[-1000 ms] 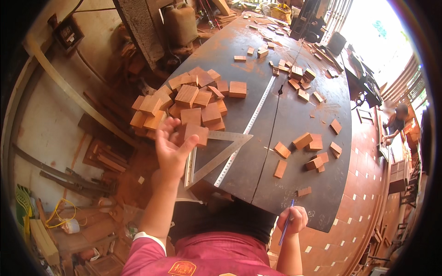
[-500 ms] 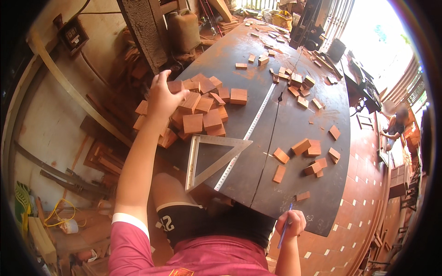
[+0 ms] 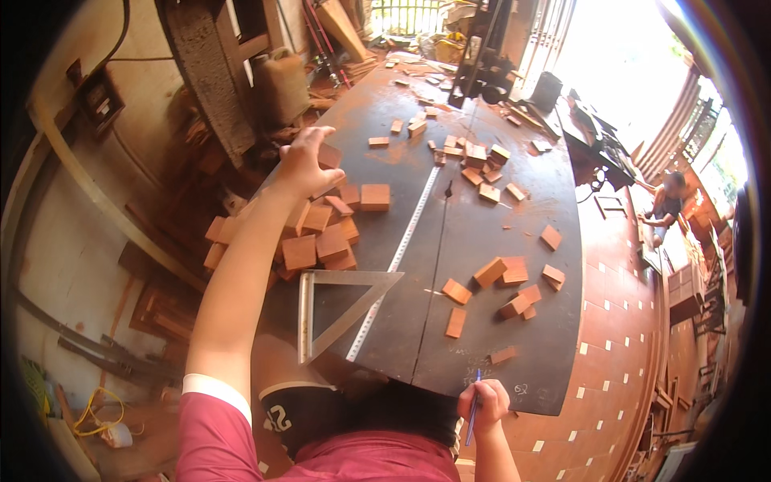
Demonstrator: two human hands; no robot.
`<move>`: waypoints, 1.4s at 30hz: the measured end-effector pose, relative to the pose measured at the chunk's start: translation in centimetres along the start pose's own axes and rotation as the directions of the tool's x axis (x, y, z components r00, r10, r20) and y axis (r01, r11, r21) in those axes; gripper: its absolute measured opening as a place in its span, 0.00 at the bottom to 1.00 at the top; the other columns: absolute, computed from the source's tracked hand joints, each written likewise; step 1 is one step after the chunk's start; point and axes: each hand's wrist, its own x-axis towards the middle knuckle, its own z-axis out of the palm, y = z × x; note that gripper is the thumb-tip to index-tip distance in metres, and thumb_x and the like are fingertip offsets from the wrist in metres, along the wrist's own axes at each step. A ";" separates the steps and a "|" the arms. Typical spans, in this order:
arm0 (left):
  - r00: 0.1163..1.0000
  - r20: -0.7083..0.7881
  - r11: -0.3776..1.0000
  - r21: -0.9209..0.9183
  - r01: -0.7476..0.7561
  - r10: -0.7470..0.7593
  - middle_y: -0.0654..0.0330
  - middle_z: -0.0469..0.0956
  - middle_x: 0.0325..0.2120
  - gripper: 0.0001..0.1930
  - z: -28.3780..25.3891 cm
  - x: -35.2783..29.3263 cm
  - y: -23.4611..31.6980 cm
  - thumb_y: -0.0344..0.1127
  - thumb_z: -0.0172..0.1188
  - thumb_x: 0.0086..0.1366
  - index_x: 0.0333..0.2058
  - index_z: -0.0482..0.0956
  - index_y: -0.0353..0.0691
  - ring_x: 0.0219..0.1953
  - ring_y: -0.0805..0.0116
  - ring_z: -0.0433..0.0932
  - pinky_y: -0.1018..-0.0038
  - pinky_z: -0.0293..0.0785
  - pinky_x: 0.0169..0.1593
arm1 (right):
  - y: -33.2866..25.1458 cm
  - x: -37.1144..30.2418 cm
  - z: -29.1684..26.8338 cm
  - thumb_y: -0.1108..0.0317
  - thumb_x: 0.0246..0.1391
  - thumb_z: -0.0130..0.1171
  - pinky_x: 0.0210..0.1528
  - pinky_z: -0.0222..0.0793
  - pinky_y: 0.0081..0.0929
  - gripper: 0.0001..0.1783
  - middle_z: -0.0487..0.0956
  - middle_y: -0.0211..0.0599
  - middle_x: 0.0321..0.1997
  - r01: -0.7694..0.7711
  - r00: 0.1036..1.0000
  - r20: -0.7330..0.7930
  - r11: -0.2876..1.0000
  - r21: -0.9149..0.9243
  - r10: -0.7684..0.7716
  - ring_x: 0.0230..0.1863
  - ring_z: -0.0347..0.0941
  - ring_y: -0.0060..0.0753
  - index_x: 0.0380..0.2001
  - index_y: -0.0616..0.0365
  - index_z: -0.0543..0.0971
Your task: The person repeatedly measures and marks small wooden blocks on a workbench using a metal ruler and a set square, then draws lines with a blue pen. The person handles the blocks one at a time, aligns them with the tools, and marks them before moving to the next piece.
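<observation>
My left hand (image 3: 303, 165) is reaching over the far side of a heap of reddish-brown wooden blocks (image 3: 331, 241). Between its thumb and fingers it grips one wooden block (image 3: 329, 156), partly covered by the hand. Low on the right, my right hand (image 3: 487, 399) is closed round a blue pen (image 3: 474, 414), beside a small wooden piece (image 3: 504, 354) and chalk-like marks on the dark tabletop (image 3: 418, 321). A metal triangular square (image 3: 353, 279) lies in front of the heap, its tip over a white measuring strip (image 3: 393, 269) that runs away from me.
Loose blocks (image 3: 514, 271) lie on the table's right half, with more blocks (image 3: 475, 155) farther off. A plastic jug (image 3: 281, 87) stands by a post (image 3: 210, 76) at the far left. On the right, beyond the tiled floor (image 3: 606, 321), another person (image 3: 665, 205) sits.
My left hand, with the block, has moved right and farther away over the heap. The whole view has shifted. The pen is still in my right hand near the table's front edge.
</observation>
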 end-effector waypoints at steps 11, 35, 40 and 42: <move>0.953 0.303 0.991 0.116 -0.065 0.028 0.54 0.74 0.60 0.36 7.9 2.5 2.4 0.35 0.69 0.53 0.63 0.71 0.46 0.64 0.53 0.73 0.54 0.67 0.61 | 0.5 0.0 0.0 0.82 0.43 0.64 0.25 0.75 0.32 0.15 0.77 0.37 0.24 -0.021 1.000 -0.002 1.000 0.006 0.021 0.21 0.76 0.39 0.36 0.61 0.74; 0.071 0.857 0.716 -0.469 0.517 0.511 0.49 0.83 0.53 0.28 -12.8 -23.1 10.5 0.45 0.70 0.66 0.59 0.78 0.35 0.53 0.58 0.83 0.69 0.78 0.56 | 0.2 0.9 -0.7 0.81 0.42 0.66 0.25 0.75 0.27 0.15 0.77 0.35 0.23 -0.009 1.000 -0.007 1.000 -0.006 0.009 0.22 0.78 0.37 0.35 0.62 0.76; -0.093 0.928 0.832 0.364 0.419 -0.360 0.45 0.81 0.54 0.37 -8.1 -38.8 2.2 0.62 0.65 0.64 0.58 0.78 0.34 0.56 0.52 0.81 0.63 0.76 0.60 | 0.4 0.7 -0.8 0.81 0.42 0.68 0.26 0.76 0.27 0.18 0.78 0.31 0.22 0.029 0.999 0.033 1.000 -0.011 -0.028 0.22 0.79 0.35 0.39 0.62 0.76; 0.033 0.748 0.662 0.565 0.492 -0.663 0.41 0.75 0.60 0.45 -6.7 -43.1 0.3 0.66 0.65 0.61 0.65 0.71 0.35 0.61 0.46 0.76 0.60 0.71 0.64 | 0.6 1.0 -0.8 0.81 0.42 0.69 0.26 0.75 0.27 0.20 0.78 0.31 0.23 0.040 0.999 0.025 0.999 -0.019 -0.039 0.23 0.79 0.34 0.40 0.62 0.75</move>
